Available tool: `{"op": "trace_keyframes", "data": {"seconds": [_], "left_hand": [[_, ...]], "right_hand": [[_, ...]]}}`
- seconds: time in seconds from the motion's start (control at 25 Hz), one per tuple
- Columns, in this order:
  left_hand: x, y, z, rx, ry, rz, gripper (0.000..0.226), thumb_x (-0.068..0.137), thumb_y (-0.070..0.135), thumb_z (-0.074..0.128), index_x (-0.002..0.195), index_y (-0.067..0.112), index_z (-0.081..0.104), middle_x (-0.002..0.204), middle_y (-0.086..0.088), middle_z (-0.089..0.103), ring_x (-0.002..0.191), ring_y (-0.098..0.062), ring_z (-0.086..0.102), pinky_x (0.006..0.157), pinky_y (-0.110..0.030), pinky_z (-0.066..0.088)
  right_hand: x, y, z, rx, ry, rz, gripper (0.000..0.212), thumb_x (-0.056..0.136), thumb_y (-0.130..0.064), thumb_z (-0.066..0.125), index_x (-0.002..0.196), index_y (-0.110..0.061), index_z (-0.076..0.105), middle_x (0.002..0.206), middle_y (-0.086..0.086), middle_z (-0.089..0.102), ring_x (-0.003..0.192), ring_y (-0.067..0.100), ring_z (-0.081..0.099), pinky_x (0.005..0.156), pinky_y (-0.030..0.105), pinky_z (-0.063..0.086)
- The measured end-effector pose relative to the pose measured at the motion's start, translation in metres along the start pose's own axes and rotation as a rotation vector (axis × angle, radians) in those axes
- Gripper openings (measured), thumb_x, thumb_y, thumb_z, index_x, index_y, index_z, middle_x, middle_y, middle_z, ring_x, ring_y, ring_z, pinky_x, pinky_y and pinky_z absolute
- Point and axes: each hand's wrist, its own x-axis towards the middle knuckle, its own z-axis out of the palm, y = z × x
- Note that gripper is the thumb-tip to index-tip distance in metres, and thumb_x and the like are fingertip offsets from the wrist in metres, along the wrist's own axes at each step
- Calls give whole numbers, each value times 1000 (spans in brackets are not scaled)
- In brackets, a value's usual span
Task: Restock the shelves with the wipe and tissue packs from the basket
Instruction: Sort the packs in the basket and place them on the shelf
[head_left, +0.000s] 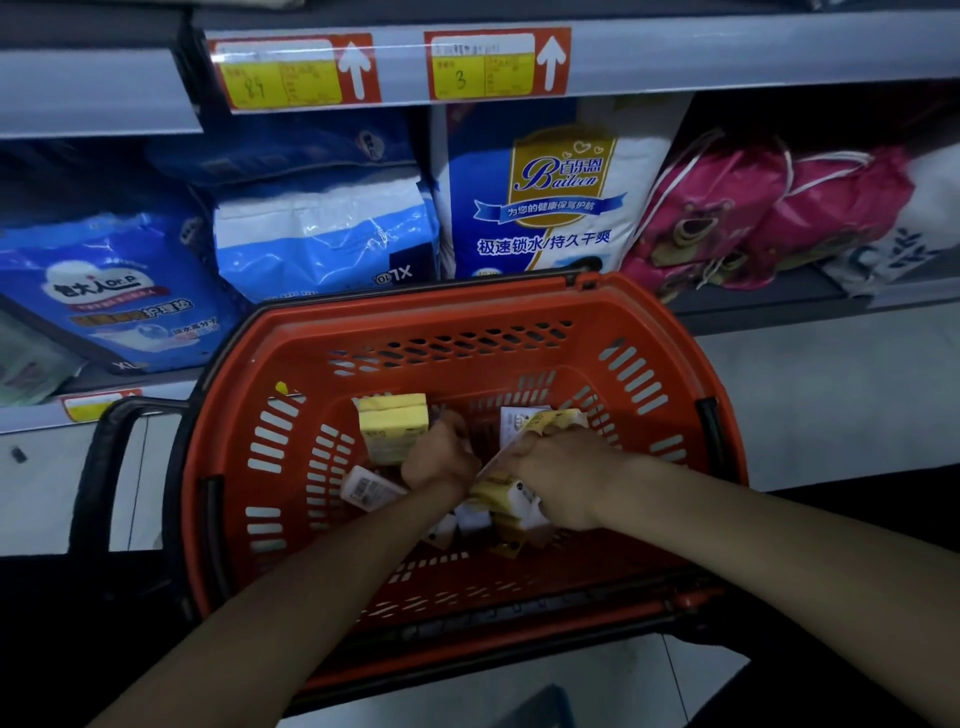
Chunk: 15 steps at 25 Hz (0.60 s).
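Note:
An orange plastic basket (467, 322) stands on the floor in front of the shelves. Both my hands reach down inside it. My right hand (558, 478) is shut on a yellow and white tissue pack (540, 423) that sticks out above my fingers. My left hand (439, 457) is curled among the packs beside a yellow tissue pack (393, 426); what its fingers hold is hidden. A white wipe pack with a barcode (366, 488) lies at the left of my wrist. Several small yellow and white packs (501, 501) lie under my right hand.
The lower shelf (753, 306) behind the basket holds large blue and white packs (322, 234), a Baileen pack (550, 197) and pink drawstring bags (727, 213). Price tags (301, 73) hang on the upper shelf edge. The basket's black handle (104, 457) sticks out left. Pale floor lies right.

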Motion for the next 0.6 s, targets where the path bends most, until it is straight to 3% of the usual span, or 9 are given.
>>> {"op": "trace_keyframes", "data": {"seconds": [0.12, 0.24, 0.32, 0.4, 0.52, 0.6], "left_hand": [[-11, -1, -11, 17, 33, 77, 27, 91, 24, 64, 101, 37, 43, 85, -4, 66, 77, -33, 64, 59, -40, 52], [-23, -1, -35, -81, -10, 88, 29, 89, 18, 69, 106, 31, 49, 81, -4, 67, 70, -30, 64, 52, -42, 47], [-28, 1, -55, -236, -44, 53, 28, 86, 12, 71, 102, 28, 54, 76, -3, 65, 63, -27, 62, 55, -43, 52], [-35, 4, -82, -293, -43, 7, 26, 84, 15, 74, 99, 29, 57, 77, -3, 65, 62, -23, 61, 54, -34, 51], [-46, 14, -132, -388, -30, 48, 28, 83, 14, 80, 95, 27, 59, 84, -1, 67, 64, -18, 62, 55, -28, 50], [-53, 22, -168, -496, -33, 67, 29, 83, 7, 80, 94, 25, 61, 91, -7, 72, 72, -20, 66, 64, -37, 58]], "right_hand": [[-10, 1, -15, -31, 32, 13, 55, 98, -24, 61, 151, -21, 43, 144, 12, 48, 124, 37, 55, 97, 48, 49], [-22, 0, -27, -36, 80, 20, 53, 97, -17, 61, 148, -16, 44, 144, 14, 49, 125, 37, 54, 87, 39, 47], [-27, -4, -34, 3, 103, 27, 57, 98, -17, 59, 152, -17, 40, 146, 14, 47, 128, 37, 52, 94, 43, 50], [-33, -9, -40, 48, 129, 25, 62, 98, -17, 60, 154, -16, 35, 147, 14, 46, 131, 36, 51, 98, 44, 50], [-43, -16, -50, 176, 151, -10, 82, 93, -27, 71, 159, -17, 24, 148, 12, 44, 135, 35, 49, 99, 43, 49], [-48, -23, -55, 247, 192, -46, 101, 85, -38, 79, 161, -20, 16, 149, 11, 43, 135, 35, 50, 100, 43, 50]]}}
